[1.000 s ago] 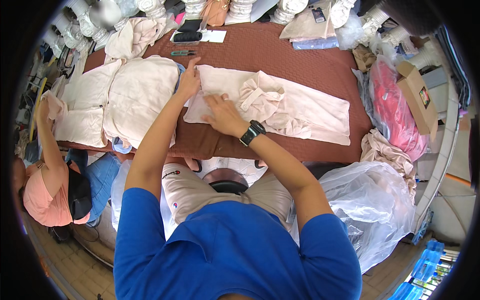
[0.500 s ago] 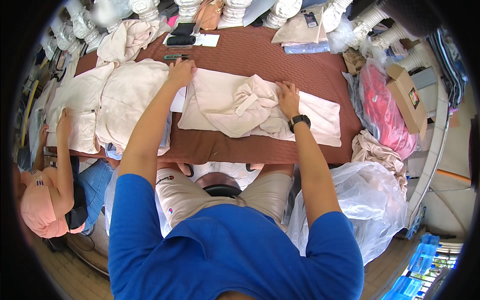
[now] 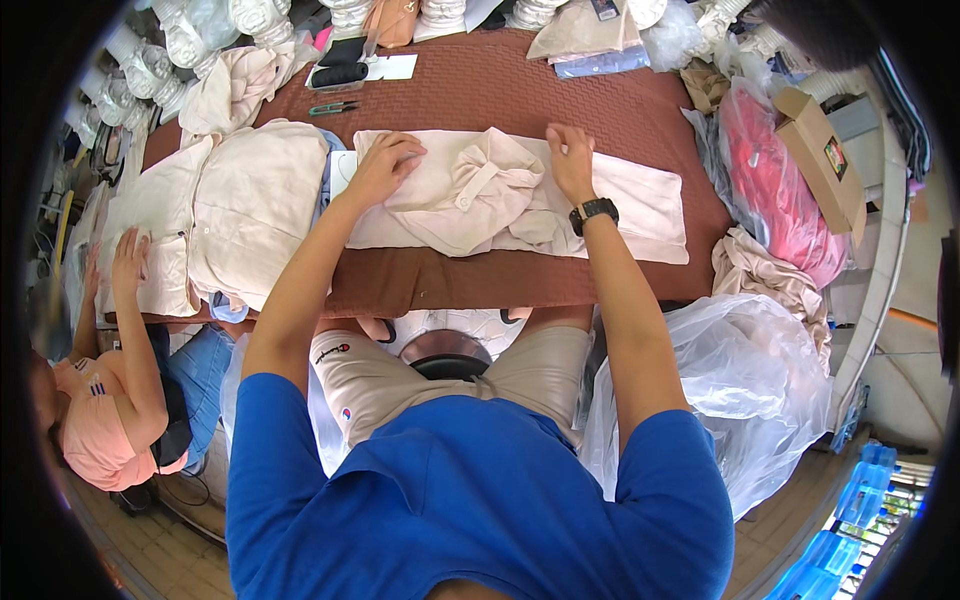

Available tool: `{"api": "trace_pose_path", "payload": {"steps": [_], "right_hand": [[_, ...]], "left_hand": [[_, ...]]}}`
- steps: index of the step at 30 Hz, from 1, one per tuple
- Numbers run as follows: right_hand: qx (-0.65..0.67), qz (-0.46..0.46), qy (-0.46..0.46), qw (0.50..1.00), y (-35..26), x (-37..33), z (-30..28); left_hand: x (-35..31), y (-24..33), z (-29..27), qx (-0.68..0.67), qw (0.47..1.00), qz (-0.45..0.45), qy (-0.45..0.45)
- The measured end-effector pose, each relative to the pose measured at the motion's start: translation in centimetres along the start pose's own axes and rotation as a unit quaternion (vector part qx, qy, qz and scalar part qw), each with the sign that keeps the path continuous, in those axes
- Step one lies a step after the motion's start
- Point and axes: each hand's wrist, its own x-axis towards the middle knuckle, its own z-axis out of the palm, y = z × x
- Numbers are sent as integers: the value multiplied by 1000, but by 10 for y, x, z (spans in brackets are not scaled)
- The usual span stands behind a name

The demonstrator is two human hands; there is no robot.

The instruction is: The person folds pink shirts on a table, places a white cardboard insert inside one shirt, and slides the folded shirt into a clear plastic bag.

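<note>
The pale cloth (image 3: 497, 190) in the frame's upper middle is lying straight but not yet flat, my left hand (image 3: 395, 166) is resting loosely on it, and whether my right hand (image 3: 572, 164) is pinching, I can't tell.

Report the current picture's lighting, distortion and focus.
Head view: fisheye bending bows the pale ledge at right, and the rim goes black; head view: glare whitens folds of the clear plastic bag; head view: the beige garment looks fairly sharp, while a dark patch at upper right is too blurred to identify.
</note>
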Motion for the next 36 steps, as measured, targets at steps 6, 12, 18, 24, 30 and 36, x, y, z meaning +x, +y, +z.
{"api": "trace_pose_path", "payload": {"steps": [6,12,18,24,30,36], "right_hand": [[-37,14,-144,989,-46,15,10],[60,-67,3,996,-127,73,-58],[-43,-61,147,986,-122,88,-142],[-35,52,132,989,-110,65,-157],[383,44,-106,916,-160,48,-204],[151,93,41,983,-47,35,-151]], "left_hand": [[16,34,1,-228,952,-194,-57],[17,-2,-1,-309,884,-276,-217],[40,29,-16,-289,847,-392,-212],[43,6,-22,-186,882,-317,-293],[35,10,-12,-262,903,-208,-269],[34,14,-18,-220,894,-294,-258]]}}
